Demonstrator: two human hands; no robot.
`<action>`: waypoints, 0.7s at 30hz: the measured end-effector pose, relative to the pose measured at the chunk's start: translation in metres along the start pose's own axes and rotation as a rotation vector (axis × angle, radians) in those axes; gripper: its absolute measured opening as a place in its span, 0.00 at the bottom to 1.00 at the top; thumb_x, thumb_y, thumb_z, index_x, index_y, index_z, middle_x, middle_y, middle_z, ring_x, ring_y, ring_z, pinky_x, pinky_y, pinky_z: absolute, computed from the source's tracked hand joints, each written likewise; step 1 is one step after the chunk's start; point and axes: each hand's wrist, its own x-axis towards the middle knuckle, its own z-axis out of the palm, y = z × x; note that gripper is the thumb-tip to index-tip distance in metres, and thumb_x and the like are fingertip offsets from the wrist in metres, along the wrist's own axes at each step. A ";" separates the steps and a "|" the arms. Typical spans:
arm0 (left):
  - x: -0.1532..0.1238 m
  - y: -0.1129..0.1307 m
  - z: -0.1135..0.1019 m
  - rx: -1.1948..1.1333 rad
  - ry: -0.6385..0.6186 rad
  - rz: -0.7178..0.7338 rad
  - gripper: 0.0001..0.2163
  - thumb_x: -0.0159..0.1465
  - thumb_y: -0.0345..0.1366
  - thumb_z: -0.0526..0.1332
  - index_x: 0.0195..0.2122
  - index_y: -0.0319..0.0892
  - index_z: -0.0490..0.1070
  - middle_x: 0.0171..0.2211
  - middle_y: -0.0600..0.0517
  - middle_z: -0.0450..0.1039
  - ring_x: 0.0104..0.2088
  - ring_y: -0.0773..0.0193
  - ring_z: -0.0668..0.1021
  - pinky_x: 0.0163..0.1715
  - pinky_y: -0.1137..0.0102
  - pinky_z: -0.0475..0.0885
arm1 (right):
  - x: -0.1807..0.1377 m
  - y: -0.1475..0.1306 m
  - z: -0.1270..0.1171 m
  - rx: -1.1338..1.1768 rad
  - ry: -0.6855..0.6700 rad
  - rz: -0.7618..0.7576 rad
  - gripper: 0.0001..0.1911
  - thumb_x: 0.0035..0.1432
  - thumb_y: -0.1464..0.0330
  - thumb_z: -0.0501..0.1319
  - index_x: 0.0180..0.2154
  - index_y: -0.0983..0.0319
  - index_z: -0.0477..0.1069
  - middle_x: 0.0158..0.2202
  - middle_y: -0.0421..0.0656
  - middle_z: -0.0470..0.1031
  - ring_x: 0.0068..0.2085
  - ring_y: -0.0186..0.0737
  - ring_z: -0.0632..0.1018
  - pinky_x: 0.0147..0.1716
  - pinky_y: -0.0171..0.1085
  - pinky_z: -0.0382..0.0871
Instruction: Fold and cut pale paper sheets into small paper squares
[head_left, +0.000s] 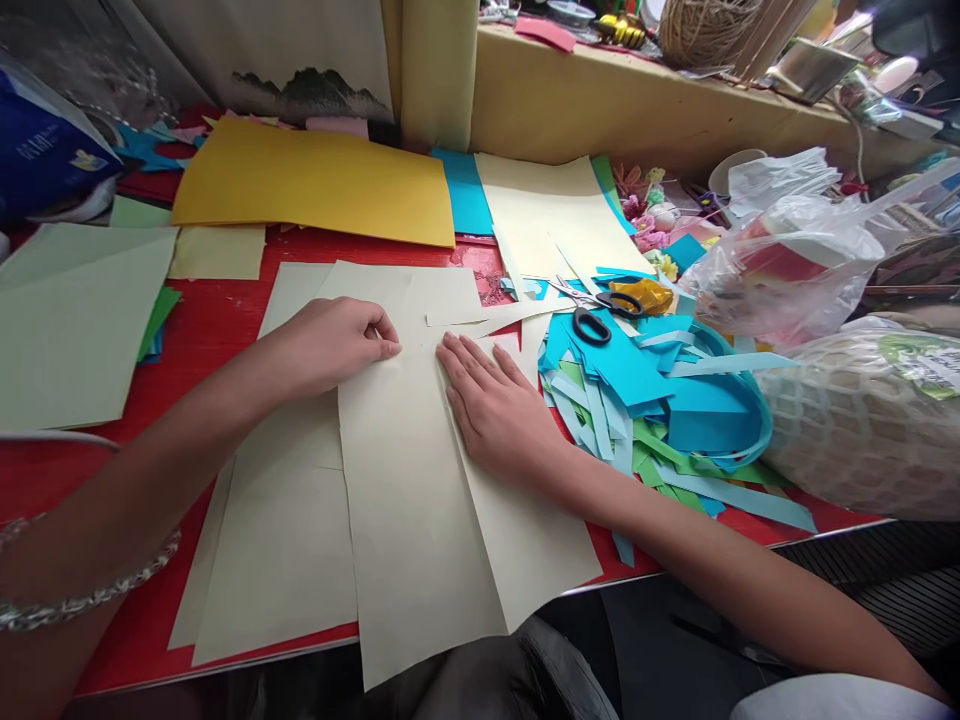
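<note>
Silver chain bracelet (pixel 94 601) sits nearest, left of the long cream paper sheet (pixel 412 500), whole but seemingly creased, beneath narrowed left hand (pixel 341 345), grip unclear, and flat right hand (pixel 502 405); rightward, blue-and-green paper strips (pixel 599 418) lie cut.

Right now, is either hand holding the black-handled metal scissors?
No, the scissors lie apart from the left hand and right hand, both on cream paper.
</note>
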 end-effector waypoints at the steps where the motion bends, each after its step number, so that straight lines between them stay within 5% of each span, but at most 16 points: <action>1: 0.000 0.000 0.000 -0.002 -0.004 0.000 0.12 0.56 0.46 0.56 0.31 0.47 0.74 0.36 0.50 0.77 0.38 0.53 0.76 0.29 0.67 0.67 | 0.000 0.000 0.000 0.001 0.001 -0.001 0.28 0.66 0.68 0.36 0.65 0.69 0.49 0.67 0.47 0.45 0.67 0.42 0.48 0.65 0.48 0.43; 21: -0.004 0.000 0.001 -0.005 -0.021 -0.032 0.12 0.55 0.46 0.55 0.32 0.47 0.74 0.36 0.50 0.76 0.38 0.53 0.75 0.31 0.65 0.67 | 0.000 0.000 -0.001 -0.004 -0.009 0.002 0.28 0.66 0.68 0.35 0.65 0.69 0.49 0.67 0.46 0.45 0.67 0.42 0.49 0.65 0.48 0.43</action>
